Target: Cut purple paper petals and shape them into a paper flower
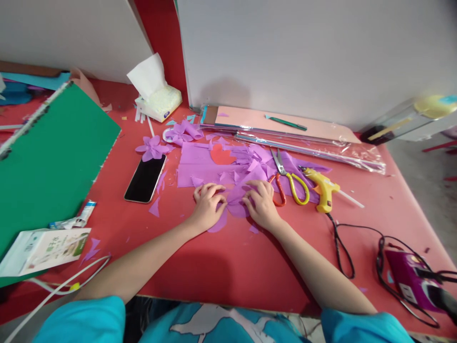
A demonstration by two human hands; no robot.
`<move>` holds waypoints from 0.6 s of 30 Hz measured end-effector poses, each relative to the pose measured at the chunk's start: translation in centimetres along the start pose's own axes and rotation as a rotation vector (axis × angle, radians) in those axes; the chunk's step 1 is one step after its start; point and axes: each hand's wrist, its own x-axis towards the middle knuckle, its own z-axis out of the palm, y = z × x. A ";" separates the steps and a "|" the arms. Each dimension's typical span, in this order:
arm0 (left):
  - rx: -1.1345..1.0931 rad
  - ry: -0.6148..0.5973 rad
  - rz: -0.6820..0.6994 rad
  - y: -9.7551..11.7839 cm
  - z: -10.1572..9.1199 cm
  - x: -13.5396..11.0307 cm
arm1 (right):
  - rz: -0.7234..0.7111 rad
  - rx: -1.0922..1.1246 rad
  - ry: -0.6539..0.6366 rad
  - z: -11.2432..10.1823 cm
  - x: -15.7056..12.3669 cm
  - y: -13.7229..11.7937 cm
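Observation:
A purple paper flower (235, 208) with broad petals lies on the red tabletop between my hands. My left hand (210, 206) is closed with its thumb and fingertips at the flower's left side, one petal showing below it. On the right side, my right hand (260, 202) bends its fingers down onto the petals; the exact pinch is partly hidden. Just beyond my hands is a sheet of purple paper (193, 164) under loose cut pieces and a red paper shape (221, 155). Scissors (281, 171) with red and yellow handles lie beside my right hand.
A yellow glue gun (324, 190) with a cord lies to the right, near a purple box (410, 276). At left are a phone (145, 178), a finished purple flower (152, 148) and a green board (60, 162). Behind are tissues (160, 102) and a green cutter (287, 123).

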 end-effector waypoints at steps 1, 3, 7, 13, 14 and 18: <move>-0.007 0.019 -0.009 0.0 0.0 0.0 | 0.029 0.019 0.040 0.0 -0.1 0.0; -0.019 0.058 -0.023 0.0 -0.1 0.1 | 0.059 0.054 0.075 0.1 -0.2 0.0; -0.045 0.093 -0.030 0.1 -0.3 0.2 | 0.046 0.158 0.009 0.3 -0.3 -0.2; -0.057 0.045 0.008 0.0 -0.3 0.1 | 0.169 0.353 -0.052 0.0 0.1 -0.5; -0.058 0.045 0.009 0.1 -0.3 0.1 | 0.192 0.383 -0.058 -0.1 0.1 -0.5; -0.059 0.044 0.021 0.1 -0.3 0.1 | 0.236 0.404 -0.051 0.0 0.2 -0.5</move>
